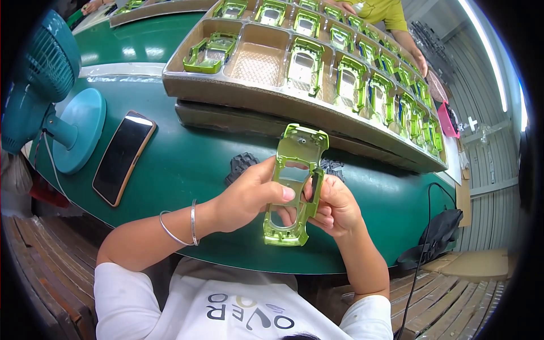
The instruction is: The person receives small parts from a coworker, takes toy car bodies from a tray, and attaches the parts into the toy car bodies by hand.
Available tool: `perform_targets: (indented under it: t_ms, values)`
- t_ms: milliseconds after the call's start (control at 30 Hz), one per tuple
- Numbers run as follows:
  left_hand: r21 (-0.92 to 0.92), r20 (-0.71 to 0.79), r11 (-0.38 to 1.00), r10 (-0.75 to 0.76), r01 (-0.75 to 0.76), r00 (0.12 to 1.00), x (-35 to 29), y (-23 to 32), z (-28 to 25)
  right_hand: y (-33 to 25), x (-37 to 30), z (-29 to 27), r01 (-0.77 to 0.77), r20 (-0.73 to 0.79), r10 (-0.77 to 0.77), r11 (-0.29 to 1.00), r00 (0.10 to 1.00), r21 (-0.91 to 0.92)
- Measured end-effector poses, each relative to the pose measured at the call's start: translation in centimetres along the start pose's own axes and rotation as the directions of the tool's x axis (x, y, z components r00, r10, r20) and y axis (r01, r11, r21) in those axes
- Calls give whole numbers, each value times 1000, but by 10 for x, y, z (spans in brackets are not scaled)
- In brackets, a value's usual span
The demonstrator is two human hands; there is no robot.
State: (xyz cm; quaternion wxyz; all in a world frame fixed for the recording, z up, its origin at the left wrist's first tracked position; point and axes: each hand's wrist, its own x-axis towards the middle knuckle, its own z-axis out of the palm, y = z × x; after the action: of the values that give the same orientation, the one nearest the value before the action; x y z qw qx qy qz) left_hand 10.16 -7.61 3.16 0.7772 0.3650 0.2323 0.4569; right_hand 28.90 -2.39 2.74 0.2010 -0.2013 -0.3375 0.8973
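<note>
A bright green toy car body shell (300,148), with its window openings and inner side showing, is held up over the near part of the table. My left hand (249,195) grips its left side, the thumb lying across the middle. My right hand (339,207) is closed on the right edge, fingers curled under the shell. A dark strip (315,187) shows along that edge by my right fingers; I cannot tell whether it is fixed there. Black ridged parts (242,165) lie on the table behind my left hand, and more dark parts (333,166) sit behind the shell.
A divided tray in a cardboard box (226,86) holds several green car shells across the back. To the left stand a teal fan (79,130) and a phone (124,158) on the green table (187,170). A black bag (436,238) and cable are at right. Another person's arm (409,48) reaches behind the tray.
</note>
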Motion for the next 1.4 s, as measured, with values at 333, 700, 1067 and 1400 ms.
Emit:
perform_targets:
  t_ms: [333, 700, 1067, 1400]
  values:
    - [-204, 20, 978, -41, 44, 999, 3, -6, -9, 1, 0, 7, -13, -53, 17, 997, 998, 76]
    - [-134, -63, 990, -56, 47, 996, 6, -6, -4, -8, -8, 12, 79, -35, -75, 989, 997, 123]
    - [103, -144, 994, 59, -44, 988, -4, -3, 9, 1, -4, 17, 125, 368, -688, -377, 625, -918]
    - [114, -141, 993, 20, -4, 990, -6, -3, 12, -6, -4, 5, 212, 550, -578, -549, 603, -809]
